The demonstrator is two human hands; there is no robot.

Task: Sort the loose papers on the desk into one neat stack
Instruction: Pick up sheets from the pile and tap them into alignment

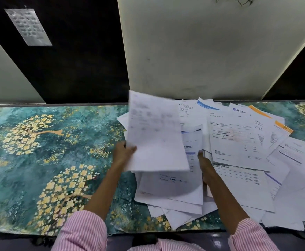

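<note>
Many loose white printed papers (238,142) lie fanned and overlapping across the right half of the desk, some with blue or orange headers. My left hand (123,151) pinches the left edge of a white sheet (155,134), holding it tilted up above the pile; it looks blurred. My right hand (205,165) grips another sheet (189,182) at its right edge in the middle of the pile, thumb on top, fingers hidden under the paper.
The desk wears a teal cloth with golden tree patterns (48,151), bare on the left half. A pale partition panel (202,51) stands behind the pile. A small printed card (28,27) hangs on the dark wall at upper left.
</note>
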